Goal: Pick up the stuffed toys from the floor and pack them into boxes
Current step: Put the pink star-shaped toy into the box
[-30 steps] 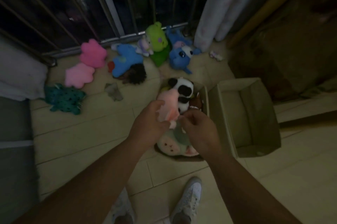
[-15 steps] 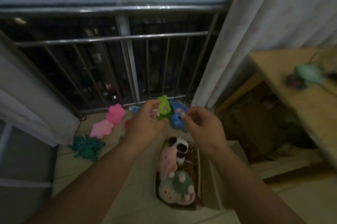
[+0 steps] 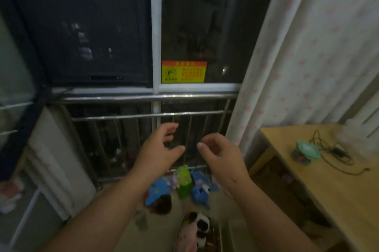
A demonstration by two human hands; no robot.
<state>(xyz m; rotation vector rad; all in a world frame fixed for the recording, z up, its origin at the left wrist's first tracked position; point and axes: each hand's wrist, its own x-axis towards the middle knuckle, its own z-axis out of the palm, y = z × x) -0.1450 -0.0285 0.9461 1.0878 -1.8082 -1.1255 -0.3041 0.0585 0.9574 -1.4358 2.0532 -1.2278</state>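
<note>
Both hands are up at chest height in front of the rail point(image 3: 143, 98), and neither holds anything. The left hand point(image 3: 159, 150) is spread fairly wide, with its fingers bent loosely and the thumb pointing right. The right hand point(image 3: 222, 154) is narrower, its fingers curled in loosely and its thumb tip turned towards the left hand. The two are near each other but apart.

The toys lie below them. A green toy point(image 3: 184, 182) sits upright on the floor point(image 3: 160, 237) against the foot of the rail. An eyed blue toy point(image 3: 201, 190) is just beside it on the right, and a flat blue toy point(image 3: 158, 190) lies on its left, with a dark furry one point(image 3: 162, 205) touching its near edge. Closer in, at the bottom edge of the view, a panda point(image 3: 200, 224) and a pink toy point(image 3: 187, 237) lie packed together in a box point(image 3: 219, 235).

A yellow sticker point(image 3: 183, 72) is on the dark window above the rail. A pale curtain point(image 3: 297, 56) hangs on the right. Beside it stands a wooden table point(image 3: 328, 186) with a teal thing point(image 3: 306, 151) and a tangled cable point(image 3: 338, 156) on it.
</note>
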